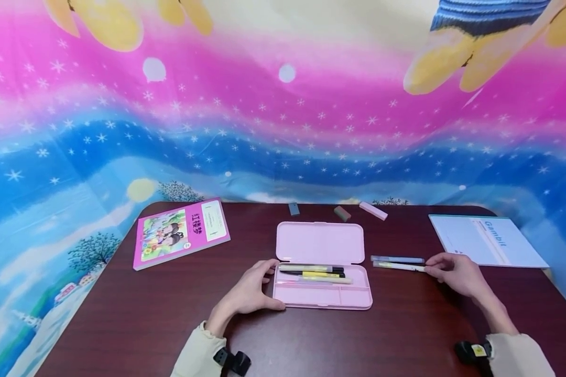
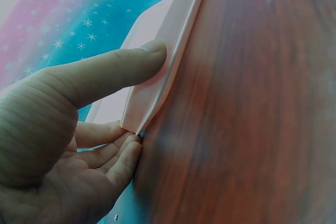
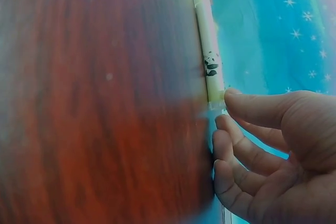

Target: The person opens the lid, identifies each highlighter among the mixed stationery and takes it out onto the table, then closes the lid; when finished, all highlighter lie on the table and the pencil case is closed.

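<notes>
A pink pencil case (image 1: 306, 297) lies with its lid folded back on the dark table, several pens and markers (image 1: 318, 274) in its long compartment. Around the case's left end, my left hand (image 1: 250, 288) grips it, thumb at the front edge and fingers at the far corner. In the left wrist view the thumb presses the case's side wall (image 2: 149, 98). To the right of the case, my right hand (image 1: 459, 275) pinches the end of a white pen (image 1: 398, 266); the right wrist view shows a panda print on its barrel. A bluish clear pen (image 1: 396, 259) lies just behind it.
A pink picture book (image 1: 181, 234) lies at the back left, a pale blue notebook (image 1: 488, 241) at the back right. Near the far table edge are a dark grey block (image 1: 294, 209), a brown-green block (image 1: 342, 213) and a pink bar (image 1: 373, 210). A printed cloth hangs behind.
</notes>
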A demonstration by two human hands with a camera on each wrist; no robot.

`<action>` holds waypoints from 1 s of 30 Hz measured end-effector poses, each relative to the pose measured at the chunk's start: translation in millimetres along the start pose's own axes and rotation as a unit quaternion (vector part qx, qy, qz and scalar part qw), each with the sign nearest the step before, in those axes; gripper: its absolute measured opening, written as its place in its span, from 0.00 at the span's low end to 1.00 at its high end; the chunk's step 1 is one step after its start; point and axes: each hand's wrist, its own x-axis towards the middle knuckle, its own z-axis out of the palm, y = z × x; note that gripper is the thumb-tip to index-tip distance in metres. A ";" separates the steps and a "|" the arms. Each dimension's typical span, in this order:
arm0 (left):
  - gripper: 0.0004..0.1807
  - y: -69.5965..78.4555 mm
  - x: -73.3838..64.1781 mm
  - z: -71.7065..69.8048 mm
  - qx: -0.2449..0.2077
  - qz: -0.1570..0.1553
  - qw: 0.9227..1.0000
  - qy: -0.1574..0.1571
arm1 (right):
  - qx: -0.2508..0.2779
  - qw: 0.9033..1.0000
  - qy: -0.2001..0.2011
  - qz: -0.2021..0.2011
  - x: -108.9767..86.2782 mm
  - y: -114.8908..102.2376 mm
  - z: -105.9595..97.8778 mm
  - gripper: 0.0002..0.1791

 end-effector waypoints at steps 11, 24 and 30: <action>0.48 -1.1 -0.3 -0.2 0.002 -0.001 1.000 0.000 | 0.027 0.988 0.148 -0.019 3.0 -18.0 -5.9 0.17; 0.48 -1.0 0.7 0.3 -0.003 0.003 1.000 0.001 | 0.120 0.978 0.156 -0.072 7.0 -79.7 43.6 0.11; 0.47 0.1 0.7 -0.5 -0.003 0.001 1.000 0.001 | 0.137 0.979 0.118 -0.096 10.0 -107.2 72.8 0.06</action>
